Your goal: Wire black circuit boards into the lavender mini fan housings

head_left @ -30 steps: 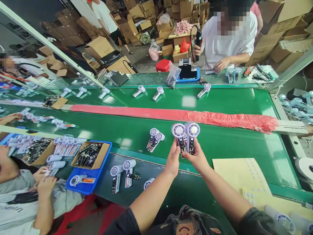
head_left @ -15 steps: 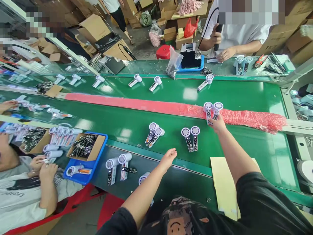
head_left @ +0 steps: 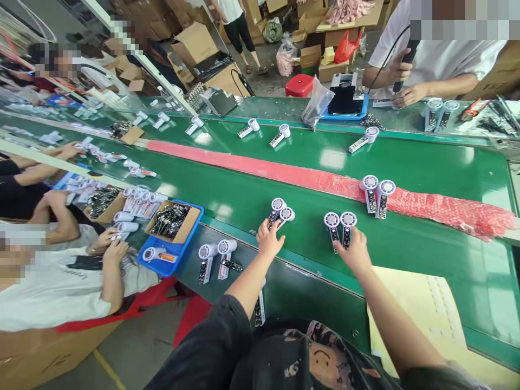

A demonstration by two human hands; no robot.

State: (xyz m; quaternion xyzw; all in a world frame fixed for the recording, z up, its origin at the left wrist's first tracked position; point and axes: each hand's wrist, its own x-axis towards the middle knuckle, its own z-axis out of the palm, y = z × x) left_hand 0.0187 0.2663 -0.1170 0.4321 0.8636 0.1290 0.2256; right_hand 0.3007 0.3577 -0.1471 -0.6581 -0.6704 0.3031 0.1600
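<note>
On the green conveyor belt, my right hand (head_left: pixel 355 253) closes its thumb and fingers on the handles of a pair of white handheld fans (head_left: pixel 348 220), whose open handles show black circuit boards. To its left, my left hand (head_left: pixel 269 241) has its fingers around the handle ends of another pair of handheld fans (head_left: pixel 286 214); these overlap, and the fingers partly hide their handles. A third pair of handheld fans (head_left: pixel 385 188) lies untouched farther off, with the heads against the pink bubble-wrap strip (head_left: pixel 300 174).
Along the far belt lie several single fans (head_left: pixel 284 131). Fans (head_left: pixel 208 251) also lie on the ledge at my left, beside a blue tray (head_left: pixel 199 216) holding a box of dark parts. Yellow paper (head_left: pixel 418 303) rests at my right. Co-workers sit left and across, one with an electric screwdriver (head_left: pixel 406 57).
My right hand has let go of the fans by the pink strip and come back to the middle pair. The left hand has moved forward onto the left pair. The view has shifted left.
</note>
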